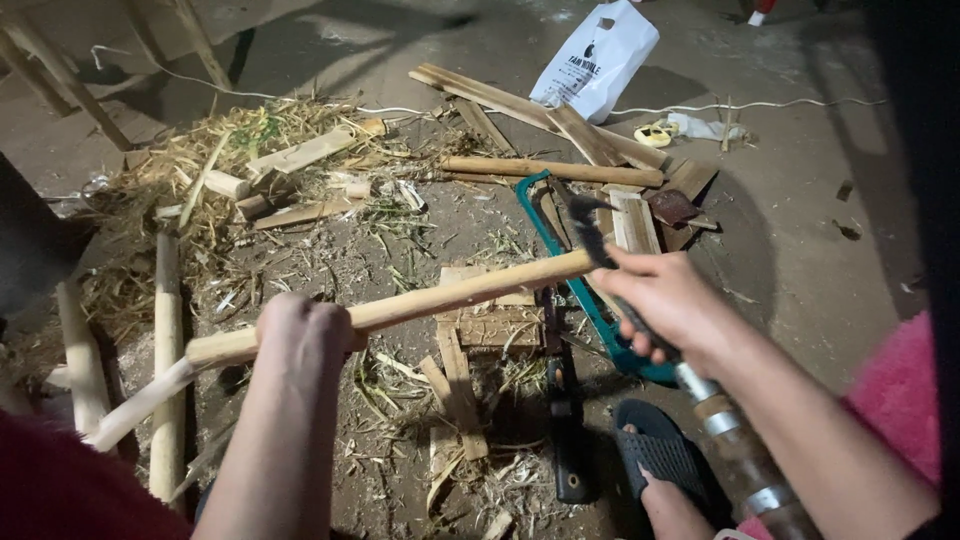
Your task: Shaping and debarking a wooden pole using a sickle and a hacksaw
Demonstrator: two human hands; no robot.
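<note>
My left hand (303, 337) is closed around a long pale wooden stick (450, 294) that runs level from lower left to the middle. My right hand (668, 302) grips the banded handle (735, 445) of a dark-bladed chopping knife (587, 228), whose blade rests against the right end of the stick. Wood shavings and short planks (462, 380) lie on the ground under the stick. My foot in a dark sandal (662, 455) shows at the bottom.
A teal hacksaw (585, 295) lies under my right hand. Straw, offcuts and round sticks (166, 350) cover the left ground. Planks (548, 115), a white plastic bag (598, 58) and a white cable (780, 103) lie at the back.
</note>
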